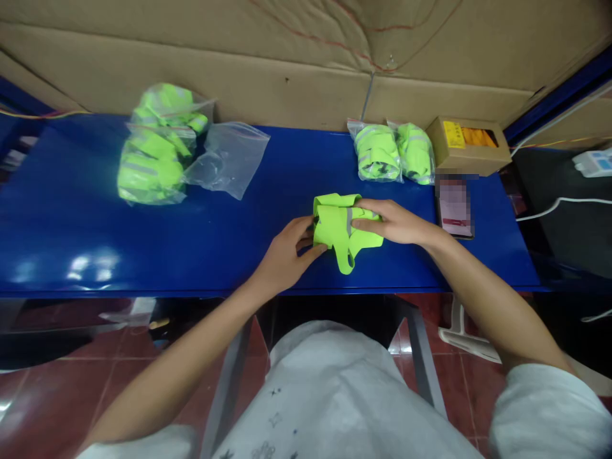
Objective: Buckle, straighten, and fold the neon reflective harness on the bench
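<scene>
A fluorescent yellow-green reflective vest [337, 223], bundled with a grey reflective stripe and one loop of its band hanging toward me, lies near the front of the blue table. My left hand [285, 253] grips its left end, thumb at the front and the other fingers behind, partly hidden. Over its right side my right hand [394, 221] holds the folded layers, with thumb and forefinger lying across the fabric. An unfilled clear zip bag [232, 156] lies flat at the back left.
Bagged yellow-green vests sit at the back left [150, 166] and back right [377, 153] of the blue table [268, 236]. An open-windowed cardboard box [473, 153] with orange contents stands in the right corner, a phone [454, 210] before it. Cardboard lines the back.
</scene>
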